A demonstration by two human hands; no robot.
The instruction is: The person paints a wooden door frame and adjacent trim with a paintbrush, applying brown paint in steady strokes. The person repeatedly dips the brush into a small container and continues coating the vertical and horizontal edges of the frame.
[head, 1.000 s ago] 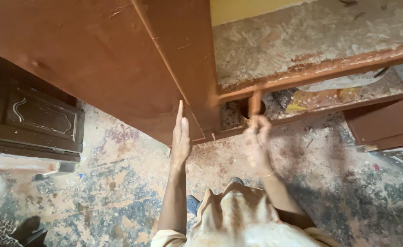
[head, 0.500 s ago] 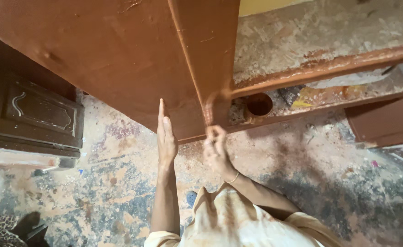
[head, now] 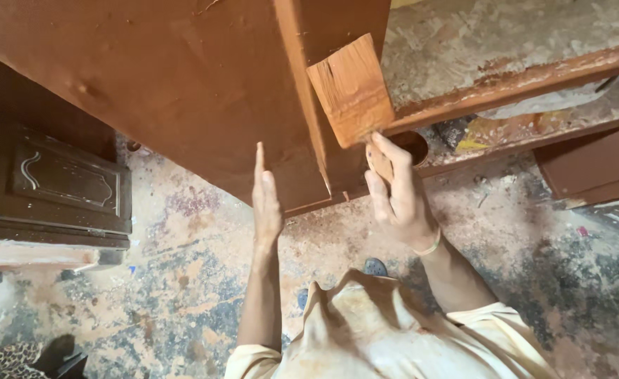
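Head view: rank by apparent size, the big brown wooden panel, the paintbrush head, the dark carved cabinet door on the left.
1. Brown wooden panel, by far the largest.
2. Dark carved cabinet door.
3. Paintbrush head in the right hand, smallest; it is nearer the camera, so its apparent size is inflated.

The panel (head: 148, 84) is reddish brown, plain and even. The brush (head: 351, 88) is a lighter orange-brown, with darker streaks along it. The floor (head: 183, 281) is grey and beige, mottled with rust-coloured and bluish stains. The door (head: 49, 182) at the left is very dark brown, with a carved curved frame pattern. The shirt (head: 393, 337) is pale cream with faint brown smudges. The bangle (head: 432, 244) on the wrist is pale yellow.
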